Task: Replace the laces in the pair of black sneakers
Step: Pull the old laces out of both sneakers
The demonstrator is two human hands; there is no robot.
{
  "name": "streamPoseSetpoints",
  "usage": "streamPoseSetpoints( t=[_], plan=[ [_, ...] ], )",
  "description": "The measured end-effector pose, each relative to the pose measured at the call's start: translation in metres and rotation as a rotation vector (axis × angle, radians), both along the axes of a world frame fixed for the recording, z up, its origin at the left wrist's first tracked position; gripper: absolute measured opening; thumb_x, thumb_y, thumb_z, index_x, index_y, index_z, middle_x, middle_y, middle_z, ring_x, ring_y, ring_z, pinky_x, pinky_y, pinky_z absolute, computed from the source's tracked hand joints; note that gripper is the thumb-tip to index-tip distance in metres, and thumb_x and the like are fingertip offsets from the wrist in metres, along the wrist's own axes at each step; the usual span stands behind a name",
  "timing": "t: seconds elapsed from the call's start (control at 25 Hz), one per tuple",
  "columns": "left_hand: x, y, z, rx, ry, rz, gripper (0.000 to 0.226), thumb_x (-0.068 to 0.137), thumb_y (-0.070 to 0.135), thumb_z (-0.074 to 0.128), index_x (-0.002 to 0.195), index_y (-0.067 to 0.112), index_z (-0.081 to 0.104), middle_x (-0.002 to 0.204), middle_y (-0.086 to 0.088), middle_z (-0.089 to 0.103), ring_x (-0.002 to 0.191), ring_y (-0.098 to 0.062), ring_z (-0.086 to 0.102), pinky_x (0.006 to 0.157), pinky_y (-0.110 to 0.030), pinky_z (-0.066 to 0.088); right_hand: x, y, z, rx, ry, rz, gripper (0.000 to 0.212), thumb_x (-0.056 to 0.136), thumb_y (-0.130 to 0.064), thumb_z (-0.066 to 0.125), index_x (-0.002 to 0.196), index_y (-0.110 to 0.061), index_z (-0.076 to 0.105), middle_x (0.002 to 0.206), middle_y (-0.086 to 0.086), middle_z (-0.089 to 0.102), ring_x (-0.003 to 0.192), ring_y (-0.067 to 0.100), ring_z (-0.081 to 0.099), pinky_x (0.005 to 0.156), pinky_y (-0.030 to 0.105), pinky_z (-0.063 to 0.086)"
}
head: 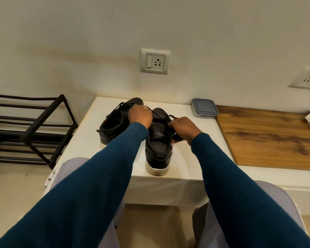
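Two black sneakers on white bench, heels twd the person: L sneaker angled & further back, R sneaker nearer, heel at front edge. Left hand is curled round a black lace over the R sneaker's front. The lace runs down to right hand, which pinches it by that shoe's eyelets. Lidded container sits at back-R of bench. Black shoe rack stands on floor to the L.
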State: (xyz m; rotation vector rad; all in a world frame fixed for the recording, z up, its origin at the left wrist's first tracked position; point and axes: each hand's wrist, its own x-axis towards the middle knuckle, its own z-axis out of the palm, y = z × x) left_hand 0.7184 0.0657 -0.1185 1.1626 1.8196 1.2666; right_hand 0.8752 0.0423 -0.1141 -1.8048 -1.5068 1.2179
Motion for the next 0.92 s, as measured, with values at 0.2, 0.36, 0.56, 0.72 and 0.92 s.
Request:
streamPoseSetpoints(
  t=[0.2,0.36,0.56,0.72,0.92],
  plan=[
    [0.010,-0.002,0.002,0.177,0.966,-0.406,0.043,0.094,0.016,0.054,0.136,0.019,0.056,0.143,-0.003,0.049,0.144,-0.032,0.026,0.118,-0.041,0.022,-0.002,-0.004,0.002,0.026,-0.003,0.019,0.024,0.096,-0.011,0.046,0.105,-0.002,0.067,0.100,0.023,0.070,0.090,0.037,0.071,0.073,0.041,0.063],
    [0.019,-0.004,-0.003,-0.028,1.234,-0.529,0.027,0.097,0.027,0.055,0.121,0.022,0.065,0.134,-0.003,0.057,0.143,-0.033,0.029,0.119,-0.048,0.016,-0.003,-0.005,0.002,0.059,0.007,0.016,0.027,0.095,-0.008,0.044,0.104,-0.004,0.069,0.097,0.024,0.072,0.087,0.038,0.072,0.069,0.040,0.063],
    [0.000,-0.004,0.011,0.283,0.130,-0.042,0.018,0.095,0.007,0.050,0.097,0.016,0.065,0.113,-0.003,0.060,0.117,-0.027,0.050,0.102,-0.038,0.043,-0.001,-0.004,0.002,0.006,-0.022,0.015,0.023,0.094,-0.013,0.045,0.092,-0.004,0.065,0.086,0.019,0.066,0.071,0.028,0.065,0.073,0.041,0.062],
    [-0.012,-0.001,0.014,0.214,0.505,-0.108,0.040,0.092,0.007,0.049,0.130,0.015,0.059,0.138,-0.004,0.052,0.139,-0.029,0.033,0.115,-0.038,0.030,-0.003,-0.004,0.003,0.025,-0.041,0.022,0.023,0.094,-0.012,0.045,0.094,-0.003,0.066,0.088,0.019,0.068,0.073,0.028,0.067,0.070,0.040,0.062],
    [0.022,-0.007,-0.006,-0.021,1.255,-0.541,0.030,0.097,0.029,0.053,0.125,0.025,0.063,0.134,-0.002,0.058,0.150,-0.034,0.018,0.122,-0.056,0.003,-0.003,-0.005,0.001,0.070,-0.050,0.033,0.026,0.095,-0.010,0.044,0.100,-0.002,0.068,0.094,0.024,0.071,0.077,0.033,0.071,0.066,0.037,0.062]
  ],
)
